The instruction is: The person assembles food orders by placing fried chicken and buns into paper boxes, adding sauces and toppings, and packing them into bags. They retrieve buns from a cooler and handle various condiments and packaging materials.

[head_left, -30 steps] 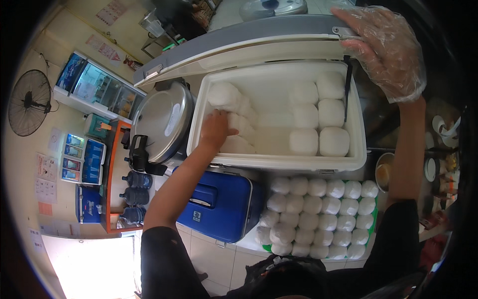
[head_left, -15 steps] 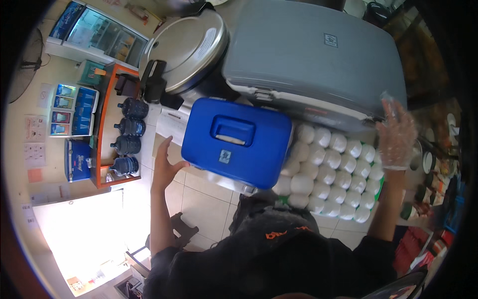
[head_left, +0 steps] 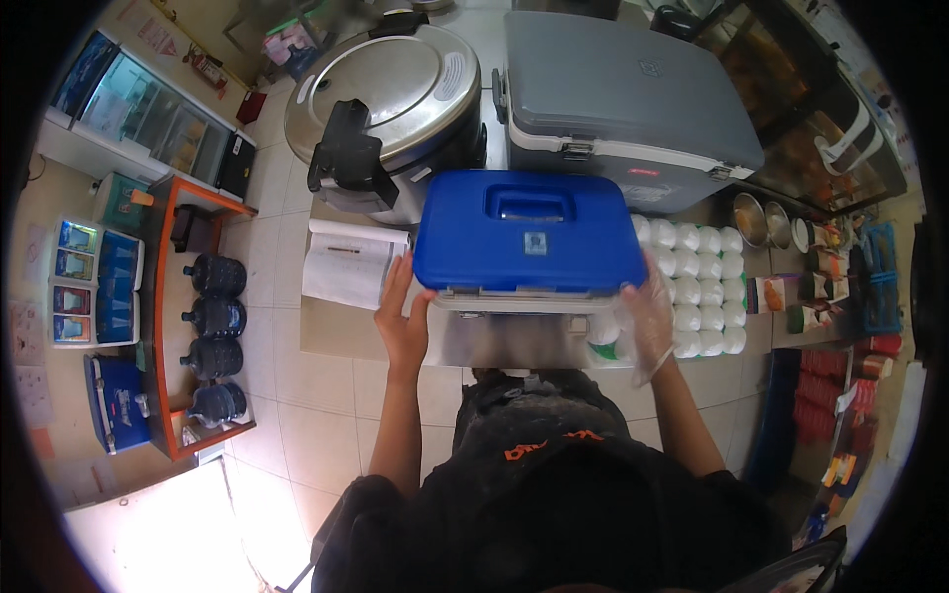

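Note:
A cooler box with a blue lid sits on the metal table in front of me, its recessed carry handle facing up. My bare left hand is at its left end, fingers along the side and thumb at the front corner. At the right end, my right hand, in a clear plastic glove, holds the lid's edge and front corner. Rows of white rounded bundles on a green base lie just right of the box, partly hidden by the right hand. What is inside the box is hidden.
Behind stand a large grey cooler and a big lidded pot with black clamps. An open notebook with a pen lies to the left. Metal bowls are at the right. Water jugs fill an orange-edged shelf farther left.
My right hand has come down from the grey cooler to the box's right end. My left hand now touches the left end. The view has shifted, and the box sits level across it.

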Tool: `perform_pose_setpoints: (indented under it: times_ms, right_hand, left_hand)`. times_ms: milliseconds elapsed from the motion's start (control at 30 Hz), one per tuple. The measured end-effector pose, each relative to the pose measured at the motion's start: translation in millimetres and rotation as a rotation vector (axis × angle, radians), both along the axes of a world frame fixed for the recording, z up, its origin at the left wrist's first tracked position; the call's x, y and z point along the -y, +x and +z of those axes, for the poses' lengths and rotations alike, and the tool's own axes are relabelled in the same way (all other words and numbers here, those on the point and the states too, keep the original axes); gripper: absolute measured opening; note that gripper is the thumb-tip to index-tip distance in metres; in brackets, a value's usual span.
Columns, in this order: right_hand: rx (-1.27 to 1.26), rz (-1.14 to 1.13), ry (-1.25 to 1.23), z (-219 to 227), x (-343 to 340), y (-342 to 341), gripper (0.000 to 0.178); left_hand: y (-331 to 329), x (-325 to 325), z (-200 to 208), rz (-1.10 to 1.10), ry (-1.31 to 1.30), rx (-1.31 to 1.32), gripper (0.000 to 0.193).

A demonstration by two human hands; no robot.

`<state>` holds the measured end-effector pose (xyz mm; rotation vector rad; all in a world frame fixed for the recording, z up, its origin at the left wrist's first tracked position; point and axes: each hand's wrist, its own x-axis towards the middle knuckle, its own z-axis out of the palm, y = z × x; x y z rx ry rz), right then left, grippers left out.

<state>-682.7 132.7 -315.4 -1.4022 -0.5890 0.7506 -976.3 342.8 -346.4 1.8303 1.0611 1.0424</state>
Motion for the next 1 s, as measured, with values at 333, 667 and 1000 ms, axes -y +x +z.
perform_pose_setpoints:
  times_ms: [333, 667, 1000]
  right_hand:
    - [1.078, -0.336, -0.066, 69.1, -91.3, 73.6, 0.039]
    - [1.04, -0.237, 0.041, 69.5, -100.1, 92.4, 0.036]
    - [1.055, -0.168, 0.07, 70.6, -101.0, 112.7, 0.039]
  left_hand:
    - [60.0, -63.5, 44.3, 0.059, -0.11, 0.335, 0.023]
    - [123.7, -105.7, -121.5, -0.732, 0.478, -1.039, 0.044]
    - [113.9, -91.5, -112.0, -0.796, 0.533, -1.138, 0.036]
